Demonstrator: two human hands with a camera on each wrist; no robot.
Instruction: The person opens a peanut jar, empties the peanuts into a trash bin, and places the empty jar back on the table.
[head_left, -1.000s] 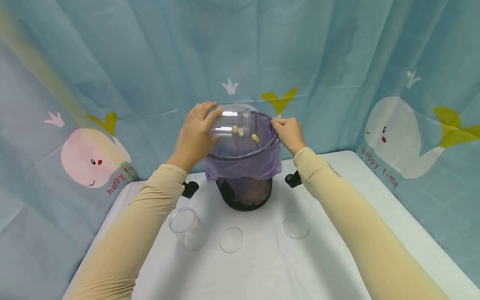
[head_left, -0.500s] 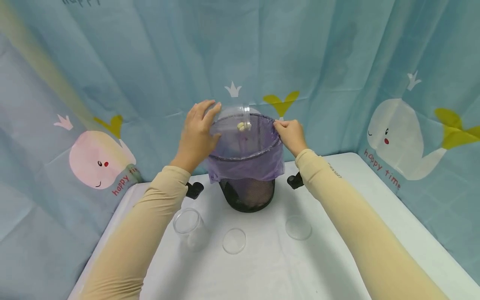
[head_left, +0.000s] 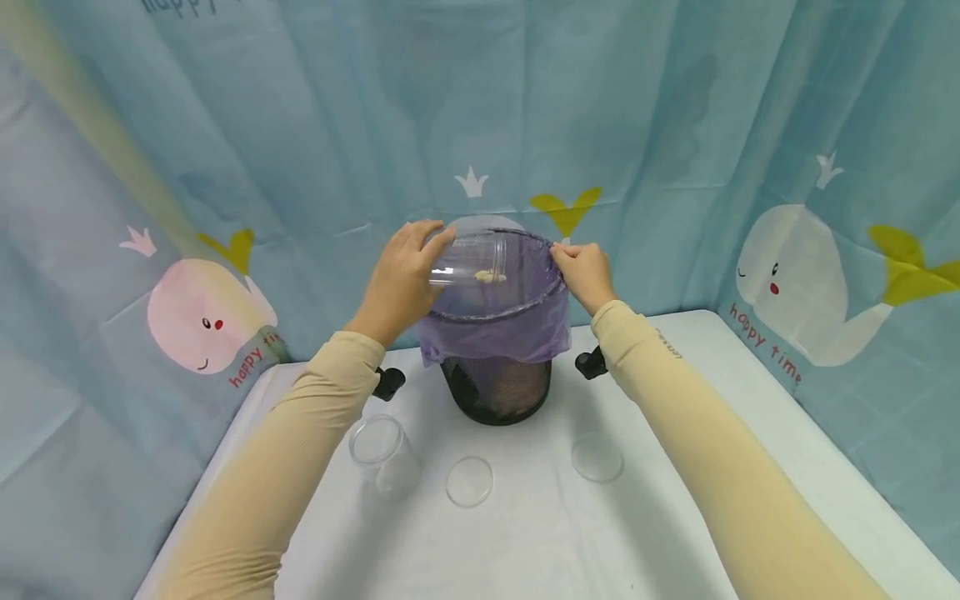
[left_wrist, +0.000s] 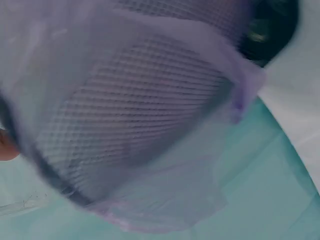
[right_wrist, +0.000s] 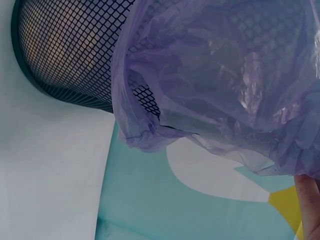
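My left hand (head_left: 405, 275) grips a clear plastic jar (head_left: 463, 250), tipped on its side over a black mesh wastebasket (head_left: 495, 390). Inside the jar, near its mouth, lie a few pale yellowish pieces (head_left: 490, 276), too small to tell what kind. A purple bag (head_left: 498, 335) lines the basket and is folded down over its rim; it also fills much of the right wrist view. My right hand (head_left: 583, 271) pinches the bag and rim at the right side. In the left wrist view only a fingertip (left_wrist: 7, 146) and a bit of the jar (left_wrist: 22, 205) show.
A second clear jar (head_left: 382, 450) stands upright on the white table (head_left: 540, 542), left of the basket. Two clear round lids (head_left: 469, 482) lie flat in front of it. A blue curtain (head_left: 337, 108) with cartoon whales hangs close behind.
One pale piece has dropped out of the jar into the basket. The jar was lifted slightly, then lowered again. My right hand keeps its hold on the rim.
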